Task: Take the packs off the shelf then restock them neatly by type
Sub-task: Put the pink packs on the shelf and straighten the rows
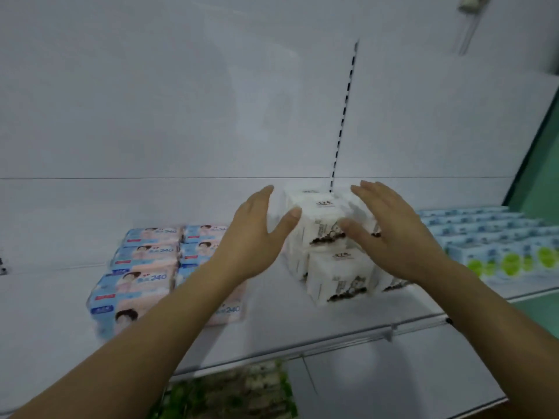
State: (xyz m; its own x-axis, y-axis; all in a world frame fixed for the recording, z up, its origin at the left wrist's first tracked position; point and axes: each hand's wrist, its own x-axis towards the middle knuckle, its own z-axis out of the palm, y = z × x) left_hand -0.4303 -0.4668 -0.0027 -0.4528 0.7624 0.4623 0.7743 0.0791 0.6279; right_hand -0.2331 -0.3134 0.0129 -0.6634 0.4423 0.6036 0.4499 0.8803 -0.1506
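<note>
Gleaming white shelf (272,322), pale back panel (181,101)

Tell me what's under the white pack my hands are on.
Under the top white pack sits another white pack on the shelf. Both hands cover its sides.

Pale white back panel (181,101) with a dark slotted upright (344,116) — green wall (544,182) at right.

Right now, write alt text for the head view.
Two open hands, left and right, press the sides of stacked white packs on a white shelf. Pink-and-blue packs lie to the left, blue-and-green packs to the right.
</note>
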